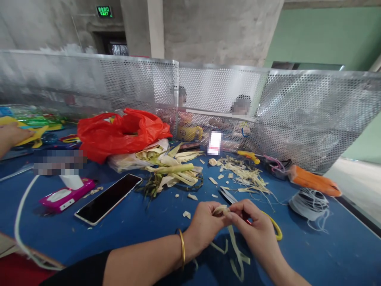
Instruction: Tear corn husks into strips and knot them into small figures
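Note:
My left hand (205, 224) and my right hand (253, 226) meet over the blue table (143, 222), both pinched on a small folded piece of pale leaf strip (222, 209). Loose ends of the strip (236, 254) hang down below my hands. A gold bangle (181, 248) circles my left wrist. Scissors with yellow handles (275, 226) lie partly under my right hand, the blades (228, 195) pointing away from me.
A pile of pale leaves (166, 165) and a red plastic bag (119, 133) lie ahead. A phone (108, 197) and pink case (67, 196) sit left. Cut scraps (247, 174), orange tool (314, 180) and white cord coil (311, 202) lie right. A perforated metal screen (297, 115) backs the table; another person's hand (10, 137) is far left.

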Demonstrator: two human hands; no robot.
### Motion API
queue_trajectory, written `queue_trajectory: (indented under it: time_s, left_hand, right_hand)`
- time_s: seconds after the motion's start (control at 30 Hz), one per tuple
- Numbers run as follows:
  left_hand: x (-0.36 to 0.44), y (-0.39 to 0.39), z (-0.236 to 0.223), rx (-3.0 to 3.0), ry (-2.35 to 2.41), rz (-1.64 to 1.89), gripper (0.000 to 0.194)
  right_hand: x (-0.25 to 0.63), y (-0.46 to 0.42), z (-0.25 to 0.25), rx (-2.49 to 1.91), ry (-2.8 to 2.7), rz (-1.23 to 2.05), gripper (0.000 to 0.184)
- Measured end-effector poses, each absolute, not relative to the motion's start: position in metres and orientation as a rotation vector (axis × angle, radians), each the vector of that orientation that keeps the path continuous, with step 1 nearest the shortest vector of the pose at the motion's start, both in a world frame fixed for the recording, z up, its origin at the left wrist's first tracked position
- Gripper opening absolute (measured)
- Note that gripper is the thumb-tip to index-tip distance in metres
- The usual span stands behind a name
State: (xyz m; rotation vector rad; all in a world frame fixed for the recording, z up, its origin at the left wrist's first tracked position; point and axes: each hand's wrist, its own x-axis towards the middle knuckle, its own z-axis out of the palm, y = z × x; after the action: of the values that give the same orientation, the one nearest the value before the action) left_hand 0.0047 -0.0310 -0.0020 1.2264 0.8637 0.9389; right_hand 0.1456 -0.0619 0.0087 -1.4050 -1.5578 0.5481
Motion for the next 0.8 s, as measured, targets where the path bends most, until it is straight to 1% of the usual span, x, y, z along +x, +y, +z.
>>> queue_trajectory:
  time_s: [0.13,0.2,0.27,0.33,0.4,0.5,0.53,0.67,0.8]
  left_hand:
    - [0.006,-0.032,-0.007,1.330,0.905,0.876,0.043]
    - [0.006,-0.032,-0.006,1.287,0.827,0.861,0.043]
    - [0.005,-0.033,-0.002,1.193,0.716,0.816,0.039]
    - [0.003,-0.032,0.002,1.053,0.637,0.741,0.035]
    - [0.001,-0.030,0.003,0.937,0.596,0.689,0.034]
    - [0.002,-0.029,0.001,0.911,0.579,0.686,0.032]
    - [0.003,-0.030,0.000,0.925,0.585,0.684,0.032]
    - [0.007,-0.037,0.005,0.961,0.584,0.653,0.034]
    - [0.007,-0.041,0.012,1.021,0.582,0.640,0.039]
  right_hand:
    - [0.143,-0.064,0.007,-1.450,-1.596,0.538,0.018]
    - [0.143,-0.065,0.009,-1.437,-1.612,0.560,0.020]
    - [0.146,-0.065,0.013,-1.408,-1.575,0.617,0.023]
    - [0.151,-0.064,0.019,-1.365,-1.481,0.697,0.028]
    - [0.155,-0.065,0.025,-1.309,-1.386,0.826,0.031]
    - [0.156,-0.068,0.029,-1.165,-1.308,1.102,0.028]
    - [0.154,-0.069,0.029,-1.118,-1.291,1.141,0.026]
    - [0.145,-0.068,0.022,-1.116,-1.242,1.046,0.026]
    - [0.140,-0.065,0.017,-1.183,-1.225,1.102,0.033]
